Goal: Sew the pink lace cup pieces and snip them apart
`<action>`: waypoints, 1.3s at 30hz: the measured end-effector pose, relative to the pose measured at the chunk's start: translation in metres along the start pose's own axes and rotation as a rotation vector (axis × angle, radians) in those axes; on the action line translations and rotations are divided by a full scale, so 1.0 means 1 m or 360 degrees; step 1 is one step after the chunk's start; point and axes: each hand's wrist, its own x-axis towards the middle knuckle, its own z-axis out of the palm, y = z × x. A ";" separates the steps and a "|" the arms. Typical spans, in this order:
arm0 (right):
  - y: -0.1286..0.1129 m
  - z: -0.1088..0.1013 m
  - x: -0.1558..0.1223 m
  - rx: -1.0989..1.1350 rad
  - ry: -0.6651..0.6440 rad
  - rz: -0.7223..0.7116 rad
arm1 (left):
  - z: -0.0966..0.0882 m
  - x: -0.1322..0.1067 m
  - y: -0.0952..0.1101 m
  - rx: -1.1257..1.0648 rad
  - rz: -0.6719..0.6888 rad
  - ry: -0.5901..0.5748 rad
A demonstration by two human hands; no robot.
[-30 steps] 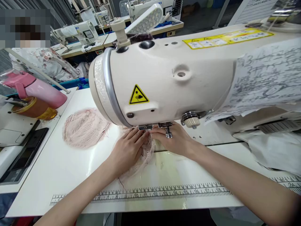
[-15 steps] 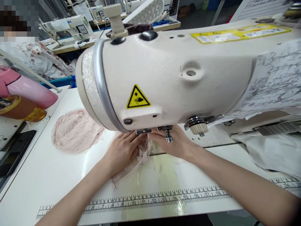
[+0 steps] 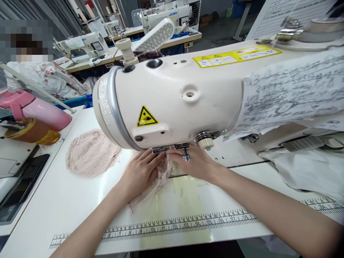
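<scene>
A cream sewing machine [image 3: 177,96] fills the middle of the view, its head hanging over a white table [image 3: 67,200]. Under the head lies a strip of pale pink lace [image 3: 158,181]. My left hand [image 3: 141,172] rests flat on the lace, fingers stretched toward the presser foot [image 3: 185,152]. My right hand [image 3: 197,163] lies on the other side of the foot, fingers pressed down on the lace edge; the machine head hides its fingertips.
A pile of pink lace pieces [image 3: 90,152] lies at the left. A pink bottle [image 3: 40,109] and a roll of tape [image 3: 32,130] sit at the far left, near a dark phone [image 3: 24,182]. A printed ruler [image 3: 174,224] runs along the table's front. Patterned cloth [image 3: 292,91] drapes the machine arm.
Both hands stay at the presser foot on the lace. The view has shifted slightly; the lace strip sits a little further under the machine head than a second ago.
</scene>
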 end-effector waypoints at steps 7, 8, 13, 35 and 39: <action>-0.001 -0.002 -0.002 -0.0110 0.0233 -0.0125 | -0.024 -0.003 0.012 0.0132 0.0082 0.0107; -0.001 -0.003 -0.001 -0.0125 0.0232 -0.0137 | -0.030 -0.009 0.012 0.0132 0.0136 0.0120; -0.004 -0.010 0.000 -0.0087 0.0075 -0.0168 | -0.051 -0.062 0.016 0.0134 0.0454 0.0063; -0.018 -0.010 0.000 0.0047 0.0099 -0.0226 | -0.046 0.004 0.012 0.0374 0.0421 0.0127; -0.023 -0.011 0.000 -0.0078 0.0094 -0.0228 | -0.039 0.003 0.013 0.0377 0.0390 0.0249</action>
